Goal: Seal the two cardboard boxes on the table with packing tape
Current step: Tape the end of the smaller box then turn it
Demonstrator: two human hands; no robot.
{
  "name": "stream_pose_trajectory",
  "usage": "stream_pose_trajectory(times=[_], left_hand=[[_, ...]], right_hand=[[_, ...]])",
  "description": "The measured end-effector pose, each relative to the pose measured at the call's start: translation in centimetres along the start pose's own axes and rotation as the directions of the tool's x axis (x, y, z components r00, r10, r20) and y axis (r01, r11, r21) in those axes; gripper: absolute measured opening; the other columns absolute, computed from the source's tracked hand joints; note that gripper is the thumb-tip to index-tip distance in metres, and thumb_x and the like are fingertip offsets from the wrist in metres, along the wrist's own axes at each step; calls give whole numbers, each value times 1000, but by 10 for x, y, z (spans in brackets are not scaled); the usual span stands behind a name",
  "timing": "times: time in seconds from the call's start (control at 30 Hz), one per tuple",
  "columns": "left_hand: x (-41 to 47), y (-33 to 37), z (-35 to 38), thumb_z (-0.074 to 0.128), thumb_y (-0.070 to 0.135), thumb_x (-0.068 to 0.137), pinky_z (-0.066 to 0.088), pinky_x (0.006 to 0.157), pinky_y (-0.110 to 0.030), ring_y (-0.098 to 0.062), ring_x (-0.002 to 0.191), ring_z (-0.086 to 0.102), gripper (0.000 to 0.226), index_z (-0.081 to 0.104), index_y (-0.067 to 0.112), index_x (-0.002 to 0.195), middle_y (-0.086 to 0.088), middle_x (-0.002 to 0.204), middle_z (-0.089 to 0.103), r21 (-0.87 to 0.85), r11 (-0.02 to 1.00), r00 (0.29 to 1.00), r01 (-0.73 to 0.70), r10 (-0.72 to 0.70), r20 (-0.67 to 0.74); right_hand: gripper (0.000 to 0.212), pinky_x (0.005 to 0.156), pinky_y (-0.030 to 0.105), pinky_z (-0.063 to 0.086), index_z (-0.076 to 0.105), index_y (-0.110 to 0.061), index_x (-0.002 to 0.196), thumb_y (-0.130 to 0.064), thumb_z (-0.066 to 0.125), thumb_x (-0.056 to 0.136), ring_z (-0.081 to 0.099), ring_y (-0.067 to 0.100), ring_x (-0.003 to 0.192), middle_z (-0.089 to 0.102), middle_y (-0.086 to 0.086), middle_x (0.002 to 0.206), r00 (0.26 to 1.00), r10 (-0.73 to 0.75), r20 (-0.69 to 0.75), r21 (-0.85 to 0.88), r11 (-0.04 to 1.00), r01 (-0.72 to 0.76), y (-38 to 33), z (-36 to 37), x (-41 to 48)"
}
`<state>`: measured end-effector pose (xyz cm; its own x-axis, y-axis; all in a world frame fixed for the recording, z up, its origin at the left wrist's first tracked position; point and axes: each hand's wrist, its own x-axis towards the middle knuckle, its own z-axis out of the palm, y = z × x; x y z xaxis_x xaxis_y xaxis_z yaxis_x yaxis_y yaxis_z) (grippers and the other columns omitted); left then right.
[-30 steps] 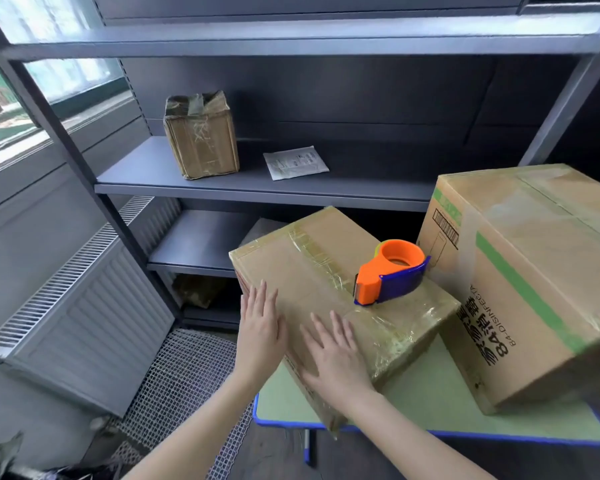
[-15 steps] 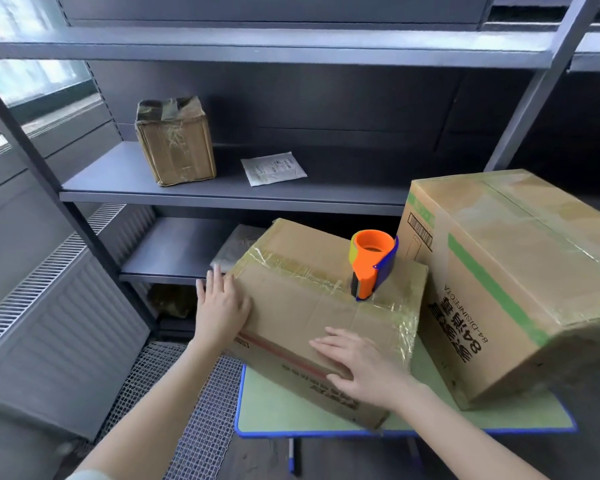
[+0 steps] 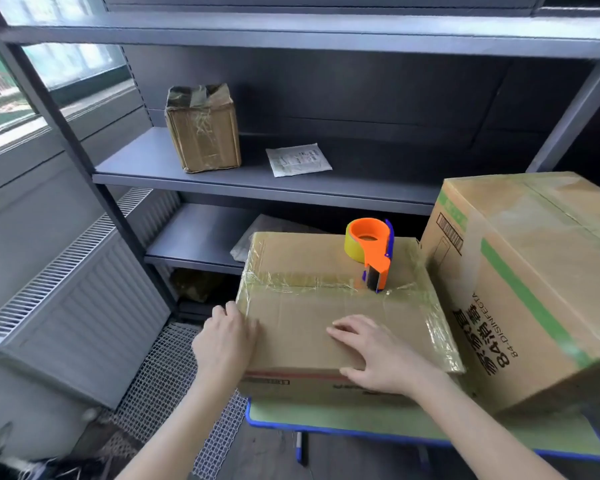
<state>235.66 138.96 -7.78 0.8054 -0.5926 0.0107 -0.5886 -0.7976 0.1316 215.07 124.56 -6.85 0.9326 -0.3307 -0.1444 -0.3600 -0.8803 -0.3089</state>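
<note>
A green counter (image 3: 343, 415) with a blue edge was seen low in the frame, set in front of a dark grey metal shelving unit (image 3: 257, 188). A white radiator (image 3: 84, 306) was fixed under a window (image 3: 49, 71) at the left, and a wire mesh mat (image 3: 174, 375) lay on the floor beside it. On the middle shelf a small taped box (image 3: 203, 129) stood upright, with a white paper packet (image 3: 298, 159) lying flat near it to the right.

Two cardboard boxes were carried on the counter. The smaller box (image 3: 333, 306) lay toward the left, with clear tape seen across its top seam and down its right edge. A tape dispenser (image 3: 373, 252), orange with a blue side and a yellow roll, rested on the far part of its top. The larger box (image 3: 534, 282), marked with a green stripe and printed characters, stood just beside it on the right, tilted, and tape was visible on its top as well.

The left hand (image 3: 227, 337) was placed against the left side of the smaller box, fingers curled loosely at the upper edge and clamped on nothing. The right hand (image 3: 371, 355) was laid flat on the top near the front edge, fingers spread and pointing left, palm down, nothing gripped. Both forearms were extended from the bottom of the frame.
</note>
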Motion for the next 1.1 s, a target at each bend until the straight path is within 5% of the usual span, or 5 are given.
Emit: stream_pose_trajectory(times=[0.27,0.4,0.57,0.77,1.1], left_hand=[[15,16,13,25,22,102,22,111,-34,-30,140,23,54,8,-3,147,-18,156,8,-386,919,992,-80,113,64],[-7,15,24,27,24,102,33,103,-30,-30,138,29,58,3,-2,147,-19,156,0,-464,885,981,-31,115,154],[9,6,13,31,21,99,40,94,-39,-32,134,35,29,41,4,120,-18,155,14,-312,945,993,-95,112,39],[32,7,20,26,14,99,-3,116,-27,-23,145,-3,53,10,1,148,-14,157,0,-201,892,910,-404,415,14],[14,6,20,22,30,100,-8,116,-37,-20,145,6,54,12,11,150,-3,157,14,126,915,922,-383,387,-2]], right_hand=[[98,106,55,-22,-1,-11,150,-75,25,81,-21,34,140,-15,10,156,992,124,-36,-86,988,-127,-94,40,40],[107,105,54,-25,-5,-8,149,-75,36,77,-19,26,142,-11,11,157,989,127,-69,-29,991,-130,-105,48,48],[124,97,58,-33,-14,-4,145,-88,30,65,-27,33,138,-19,16,153,984,163,-72,-91,981,-170,-119,54,52],[117,100,58,-30,-5,-1,147,-75,43,71,-23,36,139,-13,19,154,975,211,-75,-91,972,-217,-127,53,54],[107,115,45,-12,-8,-5,148,-57,53,77,-25,37,138,-17,12,155,997,52,54,-114,992,-45,-101,29,32]])
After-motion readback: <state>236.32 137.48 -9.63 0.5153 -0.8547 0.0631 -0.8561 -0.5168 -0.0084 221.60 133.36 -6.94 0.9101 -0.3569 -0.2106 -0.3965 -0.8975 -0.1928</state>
